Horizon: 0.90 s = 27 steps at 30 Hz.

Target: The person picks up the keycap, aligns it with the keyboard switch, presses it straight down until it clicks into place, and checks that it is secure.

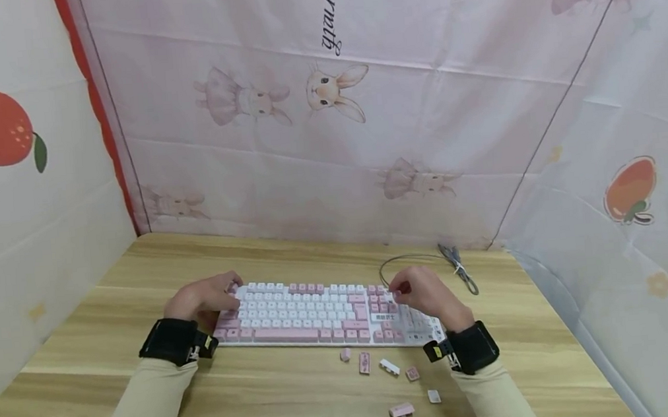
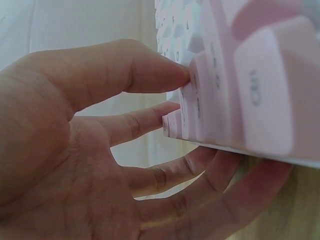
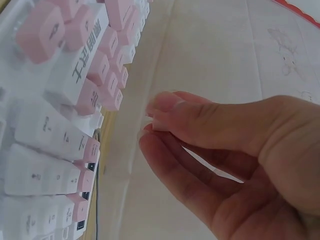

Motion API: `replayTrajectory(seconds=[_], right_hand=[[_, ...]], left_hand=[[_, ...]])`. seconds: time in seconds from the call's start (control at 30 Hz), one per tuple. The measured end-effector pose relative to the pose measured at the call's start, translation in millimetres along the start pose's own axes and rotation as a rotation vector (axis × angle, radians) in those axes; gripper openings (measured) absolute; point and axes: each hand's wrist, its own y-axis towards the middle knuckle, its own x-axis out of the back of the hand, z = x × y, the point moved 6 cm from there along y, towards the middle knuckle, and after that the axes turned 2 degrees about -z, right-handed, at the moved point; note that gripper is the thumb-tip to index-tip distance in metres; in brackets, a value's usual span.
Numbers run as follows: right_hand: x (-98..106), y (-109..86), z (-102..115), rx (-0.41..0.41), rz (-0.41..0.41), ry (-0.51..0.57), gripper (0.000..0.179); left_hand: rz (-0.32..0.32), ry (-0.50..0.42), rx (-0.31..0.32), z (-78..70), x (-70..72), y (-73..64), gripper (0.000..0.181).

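A pink and white keyboard (image 1: 295, 311) lies on the table. My left hand (image 1: 201, 297) grips its left end, the thumb on the side keys and the other fingers along the edge near a pink Ctrl key (image 2: 265, 92). Over the upper right part of the keyboard is my right hand (image 1: 427, 290), its thumb and index fingertips pinching a small pale keycap (image 3: 159, 125), mostly hidden by the fingers. Below that hand in the right wrist view are white number-pad keys (image 3: 37, 167), with pink keys (image 3: 80, 207) and dark gaps along the back edge.
Several loose keycaps lie in front of the keyboard, among them a long pink one (image 1: 402, 411), a white one (image 1: 389, 366) and a pink one (image 1: 365, 363). A bundled grey cable (image 1: 460, 269) is behind my right hand. Printed cloth (image 1: 299, 145) walls the table's back and sides.
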Motion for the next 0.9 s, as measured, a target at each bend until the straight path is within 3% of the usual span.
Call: replayTrajectory(seconds=[0.37, 0.67, 0.9], right_hand=[[0.9, 7.2, -11.3, 0.006, 0.026, 0.004, 0.015], [-0.9, 12.1, -15.1, 0.008, 0.016, 0.003, 0.015], [-4.0, 17.3, -14.4, -0.001, 0.005, 0.004, 0.015]], left_hand=[[-0.017, 0.043, -0.023, -3.6, -3.3, 4.4, 0.058], [-0.009, 0.013, 0.007, -1.5, -4.1, 2.0, 0.058], [-0.010, 0.015, -0.005, -2.4, -1.8, -1.2, 0.056]])
